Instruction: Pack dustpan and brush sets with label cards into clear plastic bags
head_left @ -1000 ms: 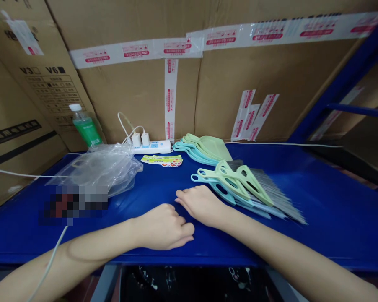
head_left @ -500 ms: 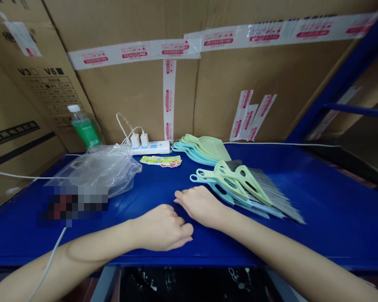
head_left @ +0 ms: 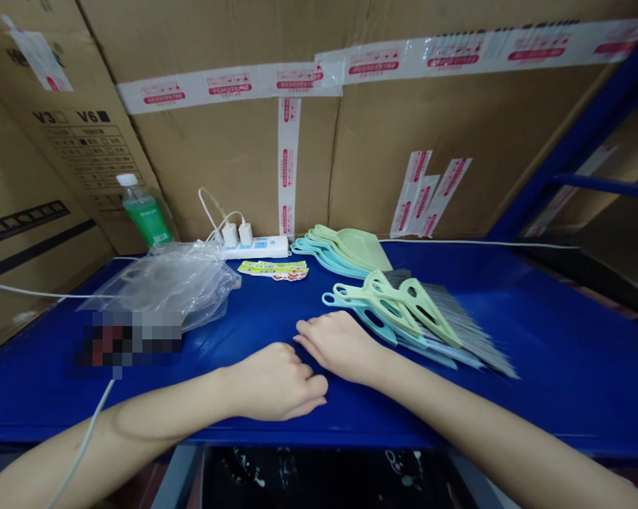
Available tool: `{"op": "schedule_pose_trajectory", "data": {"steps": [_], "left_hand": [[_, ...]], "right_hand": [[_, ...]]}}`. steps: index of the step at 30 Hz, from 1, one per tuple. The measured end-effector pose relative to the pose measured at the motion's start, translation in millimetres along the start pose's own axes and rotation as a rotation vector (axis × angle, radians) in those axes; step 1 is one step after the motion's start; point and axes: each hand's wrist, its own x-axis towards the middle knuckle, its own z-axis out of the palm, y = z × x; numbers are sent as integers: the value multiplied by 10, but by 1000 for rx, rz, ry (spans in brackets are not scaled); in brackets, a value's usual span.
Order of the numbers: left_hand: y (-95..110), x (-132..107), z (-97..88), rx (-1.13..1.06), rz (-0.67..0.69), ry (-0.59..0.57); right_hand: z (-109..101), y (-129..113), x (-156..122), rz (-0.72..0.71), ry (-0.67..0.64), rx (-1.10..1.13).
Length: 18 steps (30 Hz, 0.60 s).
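Note:
My left hand (head_left: pixel 281 382) rests on the blue table in a loose fist, back of the hand up, with nothing visible in it. Just beyond it and to the right, my right hand (head_left: pixel 345 345) lies curled the same way, also showing nothing in its fingers. Next to the right hand is a pile of small hand brushes with green handles (head_left: pixel 387 302), blue handles (head_left: pixel 369 319) and grey bristles (head_left: pixel 465 329). Behind the brushes lie stacked dustpans, green (head_left: pixel 358 249) and light blue (head_left: pixel 324 256).
Colourful paper labels (head_left: pixel 273 269) lie before a white power strip (head_left: pixel 271 247) with plugged-in chargers. Clear plastic bags (head_left: pixel 175 283) and a green-labelled bottle (head_left: pixel 146 215) are on the left. A white cable crosses my left forearm. Taped cardboard (head_left: pixel 234 155) walls the back; a blue frame post (head_left: pixel 573 127) rises right.
Both hands keep the same pose and place on the table. The view has shifted very slightly; no object has visibly moved.

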Motion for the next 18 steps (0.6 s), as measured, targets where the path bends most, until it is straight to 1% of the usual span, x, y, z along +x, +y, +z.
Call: {"op": "schedule_pose_trajectory", "data": {"steps": [4, 12, 18], "left_hand": [[1, -5, 6, -1, -2, -2], [8, -10, 7, -1, -5, -16], [2, -3, 1, 11, -4, -17]], "right_hand": [[5, 5, -7, 0, -15, -1], [27, 20, -7, -6, 4, 5], [-9, 58, -25, 8, 49, 5]]}}
